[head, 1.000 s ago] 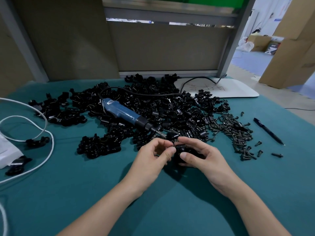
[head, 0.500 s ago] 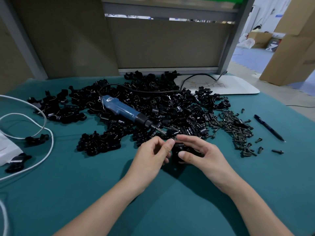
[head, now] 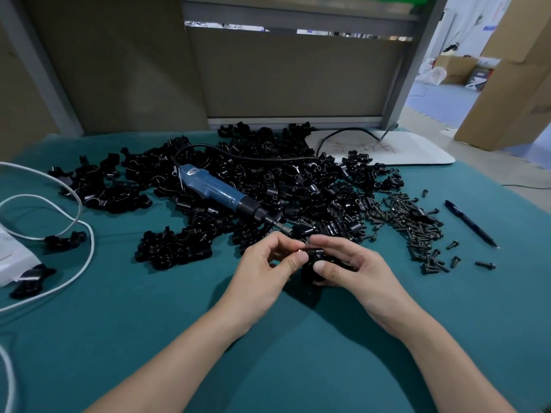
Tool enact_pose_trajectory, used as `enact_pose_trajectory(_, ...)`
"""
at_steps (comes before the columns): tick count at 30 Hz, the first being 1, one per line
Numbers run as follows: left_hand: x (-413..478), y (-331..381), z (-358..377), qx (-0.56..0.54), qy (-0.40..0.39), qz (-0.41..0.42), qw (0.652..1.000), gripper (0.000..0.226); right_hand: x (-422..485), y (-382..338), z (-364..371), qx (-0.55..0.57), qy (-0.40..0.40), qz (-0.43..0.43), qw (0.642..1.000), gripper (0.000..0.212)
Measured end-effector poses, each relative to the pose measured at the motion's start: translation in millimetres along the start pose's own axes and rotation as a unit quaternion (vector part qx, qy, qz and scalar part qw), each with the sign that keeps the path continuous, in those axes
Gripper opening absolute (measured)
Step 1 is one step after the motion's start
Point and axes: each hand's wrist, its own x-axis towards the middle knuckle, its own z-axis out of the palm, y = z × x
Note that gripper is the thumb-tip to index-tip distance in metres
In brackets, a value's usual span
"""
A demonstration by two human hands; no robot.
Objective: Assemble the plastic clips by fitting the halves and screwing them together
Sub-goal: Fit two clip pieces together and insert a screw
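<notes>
Head-worn view — forward, down, near the table (head: 298, 353)

I can read nothing for certain from here. The blue electric screwdriver (head: 214, 189) carries a small white label (head: 190, 173) near its cord end, its print too blurred to make out. The pen strokes on the flat white board (head: 411, 152) are scribbles, not legible letters.
</notes>
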Motion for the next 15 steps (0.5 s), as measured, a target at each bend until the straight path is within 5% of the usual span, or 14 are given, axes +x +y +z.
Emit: enact_pose_trajectory(15,-2.8,2.1,4.9,-0.061,0.016,-0.008,0.998,0.006,-0.3,-0.2,0.8,0.029,0.008,0.016,0.999,0.034)
